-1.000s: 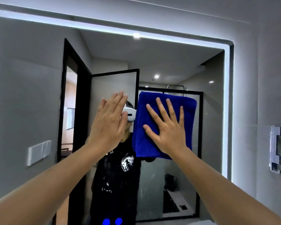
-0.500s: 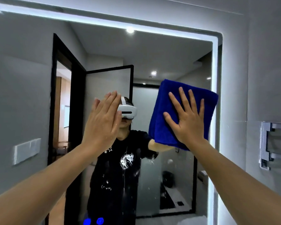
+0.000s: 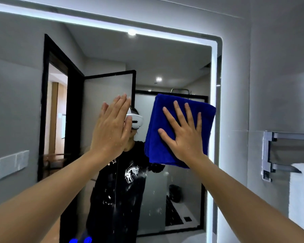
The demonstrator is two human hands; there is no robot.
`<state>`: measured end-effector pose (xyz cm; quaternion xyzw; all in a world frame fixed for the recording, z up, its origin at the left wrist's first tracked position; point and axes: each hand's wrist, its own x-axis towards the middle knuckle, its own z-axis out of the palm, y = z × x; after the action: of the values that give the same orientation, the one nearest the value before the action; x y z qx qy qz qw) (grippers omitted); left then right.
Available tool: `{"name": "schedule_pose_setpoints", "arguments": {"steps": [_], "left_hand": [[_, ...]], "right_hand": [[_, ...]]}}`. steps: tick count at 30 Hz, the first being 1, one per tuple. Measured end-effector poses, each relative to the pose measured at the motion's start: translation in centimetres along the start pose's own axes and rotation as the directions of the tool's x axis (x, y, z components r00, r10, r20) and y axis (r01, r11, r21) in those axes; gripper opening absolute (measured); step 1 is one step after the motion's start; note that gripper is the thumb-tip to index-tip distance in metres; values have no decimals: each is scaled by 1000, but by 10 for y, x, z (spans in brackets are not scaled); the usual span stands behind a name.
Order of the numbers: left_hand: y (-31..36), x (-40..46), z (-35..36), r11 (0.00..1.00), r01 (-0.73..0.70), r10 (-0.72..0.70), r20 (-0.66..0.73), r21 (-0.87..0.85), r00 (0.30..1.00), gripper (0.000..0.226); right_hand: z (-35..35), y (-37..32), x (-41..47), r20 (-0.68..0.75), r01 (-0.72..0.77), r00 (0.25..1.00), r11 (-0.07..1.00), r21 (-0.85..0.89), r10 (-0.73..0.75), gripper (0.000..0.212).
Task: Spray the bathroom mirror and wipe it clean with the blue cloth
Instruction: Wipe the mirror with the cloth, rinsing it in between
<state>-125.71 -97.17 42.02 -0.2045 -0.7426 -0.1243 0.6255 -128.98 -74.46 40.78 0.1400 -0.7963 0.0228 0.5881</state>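
Observation:
The bathroom mirror (image 3: pixel 174 67) fills most of the view, framed by a lit white strip, with spray droplets on its lower middle part. A folded blue cloth (image 3: pixel 158 137) lies flat against the glass near the mirror's right edge. My right hand (image 3: pixel 184 135) presses on the cloth with straight, spread fingers. My left hand (image 3: pixel 111 130) is raised flat against the glass to the left of the cloth, fingers straight and together. No spray bottle is in view.
A metal towel rack (image 3: pixel 272 155) with a white towel (image 3: pixel 300 190) juts from the grey wall at right. The mirror reflects a person, an open doorway, a wall switch and a glass shower screen. Two blue lights (image 3: pixel 80 240) glow at the mirror's bottom.
My right hand slid the cloth right toward the mirror's lit edge, then slightly back left and down. My left hand stayed flat on the glass.

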Motion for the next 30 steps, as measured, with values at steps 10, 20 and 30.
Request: {"name": "schedule_pose_setpoints", "arguments": {"steps": [10,20,30], "left_hand": [[18,12,17,1000,-17,17,-4,-5,1000,49],[33,-23,32,998,10,-6,74,-59,997,50],[47,-75,37,998,-4,13,151,-61,988,50]], "right_hand": [[-21,59,50,-78,-46,996,999,-1,46,63],[5,70,-43,-39,-27,999,999,-21,26,65],[28,66,-117,-19,30,999,999,-33,-31,63]]}}
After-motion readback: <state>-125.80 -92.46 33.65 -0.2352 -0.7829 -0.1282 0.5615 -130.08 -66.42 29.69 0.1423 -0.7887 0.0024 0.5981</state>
